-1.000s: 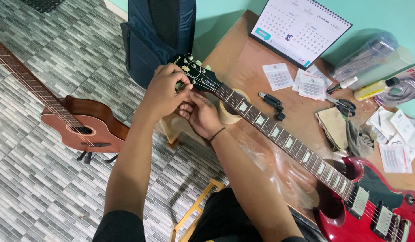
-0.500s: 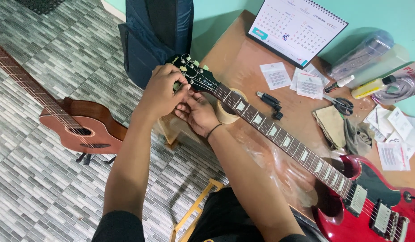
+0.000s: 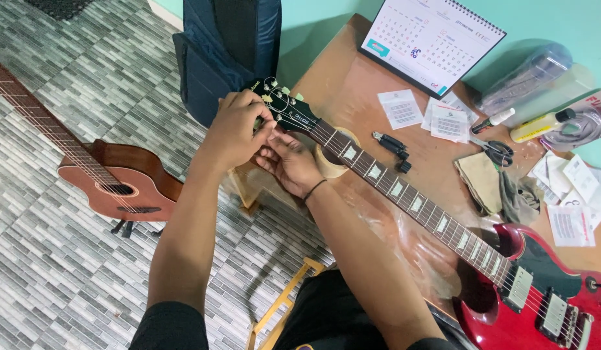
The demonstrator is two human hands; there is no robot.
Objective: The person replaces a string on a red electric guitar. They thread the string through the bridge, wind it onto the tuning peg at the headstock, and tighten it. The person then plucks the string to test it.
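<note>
At the headstock (image 3: 284,107), both hands, left (image 3: 235,133) and right (image 3: 289,162), pinch tuning pegs (image 3: 274,97).

electric guitar (image 3: 404,194) lies on the table (image 3: 352,84) | tape roll (image 3: 326,167) under its neck | calendar (image 3: 433,39) behind the guitar | scissors (image 3: 495,152) behind it | both hands (image 3: 239,129) at its head

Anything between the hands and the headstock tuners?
Nothing visible. The left hand is already on the tuners at the near edge of the headstock, and the right hand is just under the neck beside it. The contact itself is hidden by the fingers.
</note>
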